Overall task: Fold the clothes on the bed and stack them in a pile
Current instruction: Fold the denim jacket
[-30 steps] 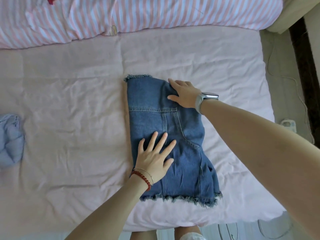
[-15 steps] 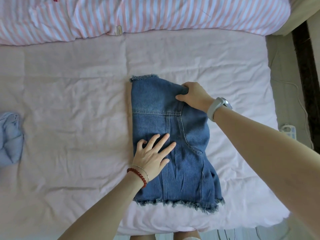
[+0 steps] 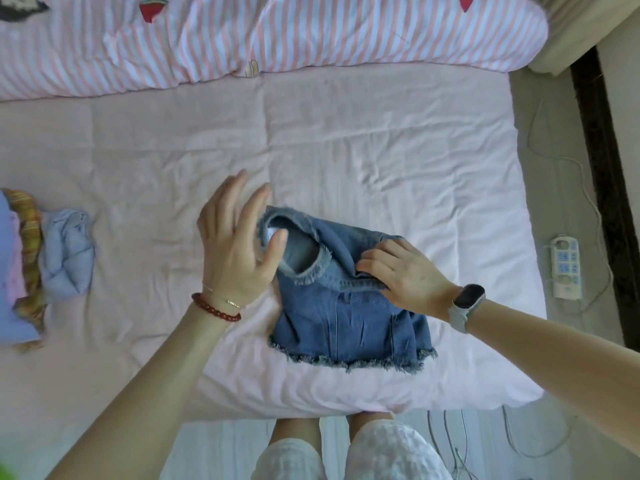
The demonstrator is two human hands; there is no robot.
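Blue denim shorts with frayed hems lie on the pink bed sheet near the bed's front edge. Their far half is folded back toward me and stands up in a loose hump. My right hand, with a watch on the wrist, grips that folded denim edge. My left hand, with a red bead bracelet, hovers just left of the shorts, fingers spread, its thumb at the raised frayed leg opening. A pile of clothes sits at the left edge, with a light blue garment beside it.
A pink-and-white striped duvet is bunched along the far side of the bed. On the floor to the right lie a white power strip and its cables. My legs stand against the bed's front edge.
My right hand has pulled the far end of the shorts back toward me, folding them in half. My left hand lifted off the denim and moved left. The view shifted left, revealing the pile.
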